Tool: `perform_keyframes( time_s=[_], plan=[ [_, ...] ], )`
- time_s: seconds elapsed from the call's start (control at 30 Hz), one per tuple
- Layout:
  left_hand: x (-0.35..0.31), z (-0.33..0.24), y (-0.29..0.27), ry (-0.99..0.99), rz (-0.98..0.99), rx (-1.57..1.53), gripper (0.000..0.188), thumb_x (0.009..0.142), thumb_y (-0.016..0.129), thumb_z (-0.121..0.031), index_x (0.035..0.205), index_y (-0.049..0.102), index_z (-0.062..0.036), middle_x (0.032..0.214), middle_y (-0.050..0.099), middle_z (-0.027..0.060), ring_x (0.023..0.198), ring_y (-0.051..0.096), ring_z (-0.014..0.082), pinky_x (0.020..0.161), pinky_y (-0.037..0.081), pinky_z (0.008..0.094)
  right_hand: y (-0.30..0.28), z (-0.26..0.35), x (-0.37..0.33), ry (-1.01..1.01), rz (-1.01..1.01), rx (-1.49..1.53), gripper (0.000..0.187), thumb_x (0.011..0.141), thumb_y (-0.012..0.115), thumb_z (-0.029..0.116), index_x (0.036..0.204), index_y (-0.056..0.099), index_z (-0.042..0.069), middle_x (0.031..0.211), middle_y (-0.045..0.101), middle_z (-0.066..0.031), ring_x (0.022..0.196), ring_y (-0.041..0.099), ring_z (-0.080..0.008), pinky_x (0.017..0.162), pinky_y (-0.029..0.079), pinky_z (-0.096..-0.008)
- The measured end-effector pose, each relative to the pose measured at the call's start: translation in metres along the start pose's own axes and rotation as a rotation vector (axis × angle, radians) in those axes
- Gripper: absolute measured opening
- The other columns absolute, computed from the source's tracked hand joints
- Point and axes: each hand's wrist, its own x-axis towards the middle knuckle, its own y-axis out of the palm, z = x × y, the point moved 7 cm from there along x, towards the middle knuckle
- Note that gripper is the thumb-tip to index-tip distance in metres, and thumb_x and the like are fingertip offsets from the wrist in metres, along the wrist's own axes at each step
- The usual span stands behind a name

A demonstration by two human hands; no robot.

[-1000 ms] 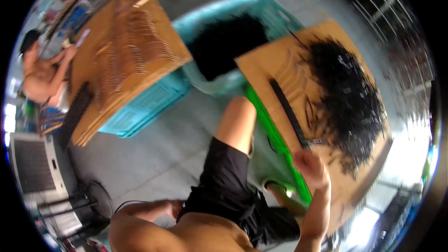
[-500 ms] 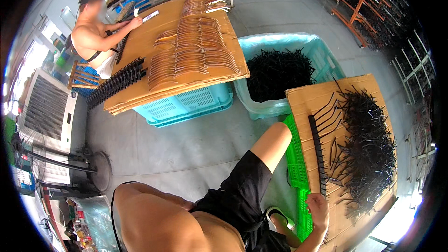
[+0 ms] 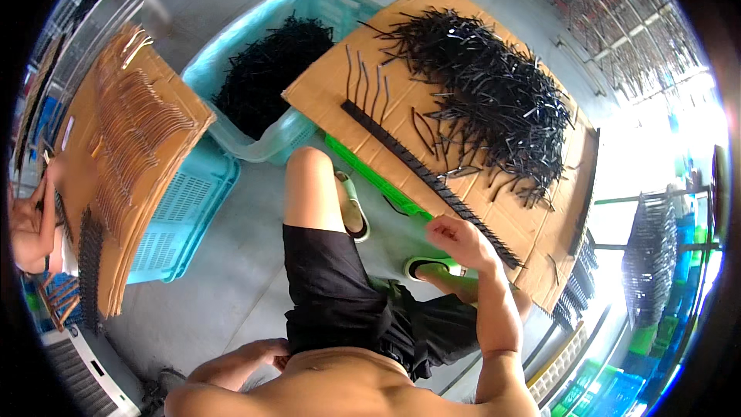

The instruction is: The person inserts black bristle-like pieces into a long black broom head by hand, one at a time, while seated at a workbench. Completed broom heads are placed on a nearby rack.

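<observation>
My right hand (image 3: pixel 463 241) is at the near edge of the cardboard-topped table (image 3: pixel 332 81), beside the lower half of a long black toothed strip (image 3: pixel 417 168). Its fingers are curled together, and anything inside them is hidden. Several thin, slightly bent black pieces (image 3: pixel 366 85) stick out from the far end of the strip. Beyond it a large heap of similar black pieces (image 3: pixel 494 85) covers much of the cardboard, with some loose ones scattered between. My left hand (image 3: pixel 270 351) rests against my waist by the black shorts; its fingers are mostly hidden.
A lined turquoise crate (image 3: pixel 224 54) full of black pieces stands beyond my knee. Green crates (image 3: pixel 370 170) support my table. At left, a person (image 3: pixel 38 220) sits at another cardboard-topped table (image 3: pixel 166 100) bearing rows of brown pieces. Racks (image 3: pixel 652 255) stand at right.
My view has swung right, so the cardboard table sits nearer the middle. My right hand remains near the toothed strip, and my left hand now shows at my waist.
</observation>
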Motion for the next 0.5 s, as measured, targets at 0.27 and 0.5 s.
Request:
perform_keyframes(
  time_s=[0.27, 0.5],
  plan=[
    [0.008, -0.063, -0.082, -0.121, 0.019, 0.623, 0.04, 0.094, 0.056, -0.04, 0.121, 0.06, -0.0117, 0.111, 0.07, 0.0119, 0.087, 0.069, 0.0238, 0.075, 0.058, 0.0391, 0.002, -0.056, -0.137, 0.204, -0.124, 0.758, 0.023, 0.093, 0.064, 0.019, 0.102, 0.064, -0.002, 0.086, 0.064, -0.0045, 0.075, 0.059, -0.0108, 0.06, 0.045, -0.026],
    [-0.057, -0.12, -0.141, -0.226, -0.06, 0.78, 0.06, 0.091, 0.06, -0.05, 0.135, 0.05, -0.0111, 0.124, 0.063, 0.0102, 0.105, 0.062, 0.0239, 0.086, 0.052, 0.0439, -0.005, -0.229, -0.284, 0.288, -1.198, 0.852, 0.035, 0.096, 0.048, 0.023, 0.12, 0.059, 0.0, 0.126, 0.06, -0.015, 0.112, 0.058, -0.0283, 0.096, 0.048, -0.0387]
  ],
)
